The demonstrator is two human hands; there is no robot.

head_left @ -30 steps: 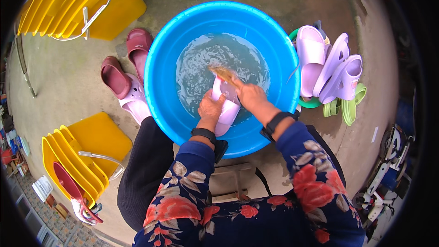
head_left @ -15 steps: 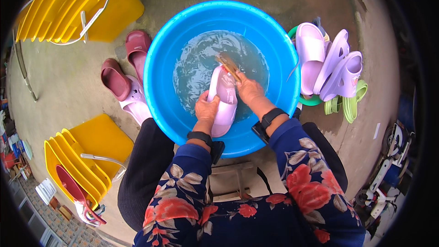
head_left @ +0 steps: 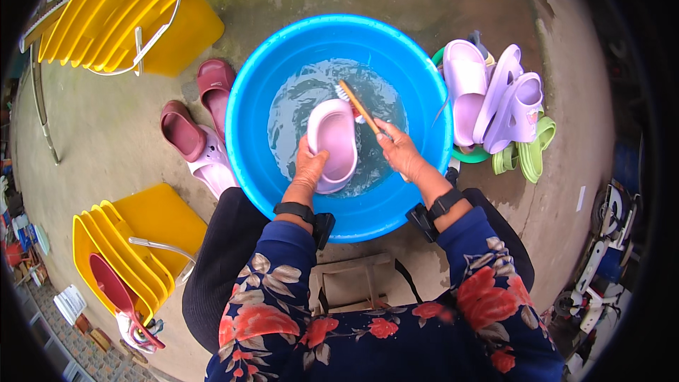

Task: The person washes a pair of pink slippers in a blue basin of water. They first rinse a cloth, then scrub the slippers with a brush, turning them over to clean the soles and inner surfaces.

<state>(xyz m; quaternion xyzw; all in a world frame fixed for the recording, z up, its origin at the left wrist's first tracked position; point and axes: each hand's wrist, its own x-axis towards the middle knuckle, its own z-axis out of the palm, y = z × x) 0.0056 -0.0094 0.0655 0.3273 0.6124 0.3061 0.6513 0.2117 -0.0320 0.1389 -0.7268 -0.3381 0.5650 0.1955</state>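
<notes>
- Head view, centre: a pink slipper (head_left: 338, 138) was held over the water (head_left: 300, 88) inside a round blue basin (head_left: 236, 127), between the person's knees.
- Head view, left hand: the left hand (head_left: 309, 165) gripped the slipper along its left side, thumb lying over the edge and fingers wrapped beyond sight.
- Head view, right hand: the right hand (head_left: 402, 153) was closed around the handle of a wooden brush (head_left: 366, 114), its pale bristles just beside the slipper's far right edge.
- Head view, handling: the slipper looked like moulded foam, so probably light, springy and hard to break, though likely slippery when wet. The raised side edge seemed the best hold, with the thumb pressing inward; the brush's bare handle offered a stiff, narrow grip. Whether the slipper's underside touched the water could not be told from above.
- Head view, surroundings: lilac footwear (head_left: 525, 110) and green clogs (head_left: 532, 150) sat right of the basin; dark red clogs (head_left: 182, 129) lay to its left.
</notes>
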